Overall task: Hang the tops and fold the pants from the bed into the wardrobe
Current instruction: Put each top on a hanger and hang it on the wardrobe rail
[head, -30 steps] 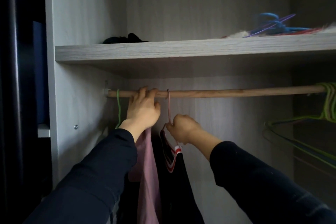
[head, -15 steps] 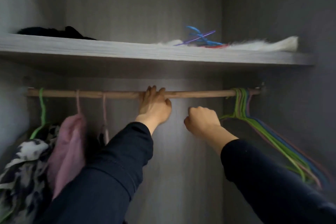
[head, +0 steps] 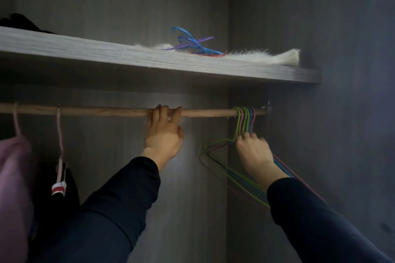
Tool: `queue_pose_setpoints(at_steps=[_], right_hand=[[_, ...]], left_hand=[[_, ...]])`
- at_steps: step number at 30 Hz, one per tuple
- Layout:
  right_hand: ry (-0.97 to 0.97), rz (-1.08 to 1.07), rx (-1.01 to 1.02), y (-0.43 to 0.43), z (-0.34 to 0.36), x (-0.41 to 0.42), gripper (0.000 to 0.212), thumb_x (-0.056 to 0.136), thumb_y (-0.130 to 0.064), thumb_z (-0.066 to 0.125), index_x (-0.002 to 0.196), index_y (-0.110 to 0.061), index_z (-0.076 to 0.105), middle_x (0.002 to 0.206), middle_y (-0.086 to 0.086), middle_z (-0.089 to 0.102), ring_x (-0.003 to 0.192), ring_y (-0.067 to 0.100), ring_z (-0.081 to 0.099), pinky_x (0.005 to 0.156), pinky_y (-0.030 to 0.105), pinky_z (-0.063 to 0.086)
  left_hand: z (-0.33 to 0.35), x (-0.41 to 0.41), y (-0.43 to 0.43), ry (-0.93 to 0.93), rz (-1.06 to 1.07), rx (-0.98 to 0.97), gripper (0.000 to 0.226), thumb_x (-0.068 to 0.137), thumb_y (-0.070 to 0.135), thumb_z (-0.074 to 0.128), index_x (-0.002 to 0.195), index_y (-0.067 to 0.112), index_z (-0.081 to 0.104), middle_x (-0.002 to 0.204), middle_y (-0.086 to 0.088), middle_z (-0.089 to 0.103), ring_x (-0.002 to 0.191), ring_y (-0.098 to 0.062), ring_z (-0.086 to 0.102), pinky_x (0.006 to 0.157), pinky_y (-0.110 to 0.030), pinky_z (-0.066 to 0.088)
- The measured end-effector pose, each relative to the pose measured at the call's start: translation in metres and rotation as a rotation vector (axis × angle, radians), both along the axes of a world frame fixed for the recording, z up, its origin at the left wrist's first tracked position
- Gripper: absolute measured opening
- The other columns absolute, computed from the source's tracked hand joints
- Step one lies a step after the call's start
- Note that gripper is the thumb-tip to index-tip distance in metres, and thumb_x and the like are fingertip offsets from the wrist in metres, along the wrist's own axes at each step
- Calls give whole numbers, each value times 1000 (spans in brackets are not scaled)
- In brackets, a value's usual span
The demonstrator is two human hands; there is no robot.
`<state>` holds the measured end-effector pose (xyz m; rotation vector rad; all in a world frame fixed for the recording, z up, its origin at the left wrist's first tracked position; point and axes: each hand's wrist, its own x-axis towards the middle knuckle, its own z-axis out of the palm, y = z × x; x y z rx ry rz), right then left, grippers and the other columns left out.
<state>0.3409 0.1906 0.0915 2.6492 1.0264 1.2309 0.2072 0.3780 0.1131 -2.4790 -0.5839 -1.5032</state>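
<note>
Hangers (head: 245, 120) pinched in the grip of the right hand (head: 254, 151), left hand (head: 163, 139) clamped on the rod (head: 106, 111); best unhook just one.

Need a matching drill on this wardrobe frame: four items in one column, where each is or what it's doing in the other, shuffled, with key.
Column A
1. left hand
2. right hand
3. blue hanger
4. pink top

Column B
a. lies on the shelf
b. hangs from the rod, far left
c. fingers hooked over the rod, mid-span
d. grips the empty hangers just below their hooks

Pairs: 1-c, 2-d, 3-a, 4-b
</note>
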Motion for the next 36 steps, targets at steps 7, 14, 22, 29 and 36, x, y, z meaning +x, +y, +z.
queue_pose_setpoints(at_steps=[7, 14, 22, 29, 36], right_hand=[[219, 112, 183, -2, 12, -2, 20, 90, -4, 55, 110, -4, 59, 109, 14, 64, 101, 33, 62, 68, 34, 41], [599, 319, 566, 3, 33, -12, 11, 88, -16, 52, 92, -7, 54, 92, 10, 54, 85, 31, 54, 70, 33, 42], [822, 478, 686, -10, 5, -26, 21, 91, -14, 48, 98, -2, 64, 95, 15, 64, 85, 31, 58, 69, 31, 45], [1084, 425, 757, -100, -55, -71, 14, 82, -9, 49, 79, -8, 63, 57, 4, 48, 50, 22, 45, 46, 24, 38], [1212, 182, 725, -240, -120, -106, 29, 88, -35, 63, 72, -12, 59, 50, 0, 38, 41, 15, 37, 37, 19, 36]], left_hand=[[2, -2, -4, 8, 13, 9, 56, 85, 23, 42, 139, 11, 48, 125, -23, 48, 121, -43, 41, 105, -56, 32], [8, -5, -9, 91, 55, -34, 56, 96, 26, 44, 150, 20, 27, 142, -16, 32, 134, -34, 24, 115, -46, 18], [-6, -5, -35, 130, 109, -132, 69, 96, 31, 42, 154, 23, 6, 160, -12, 1, 147, -28, -5, 116, -47, -9], [-93, 11, -124, -127, -322, -356, 55, 96, 20, 46, 147, 11, 30, 146, -16, 38, 134, -34, 35, 114, -43, 16], [-196, -1, -266, -102, -681, -686, 52, 95, 19, 48, 145, 11, 35, 141, -15, 41, 130, -28, 37, 106, -30, 25]])
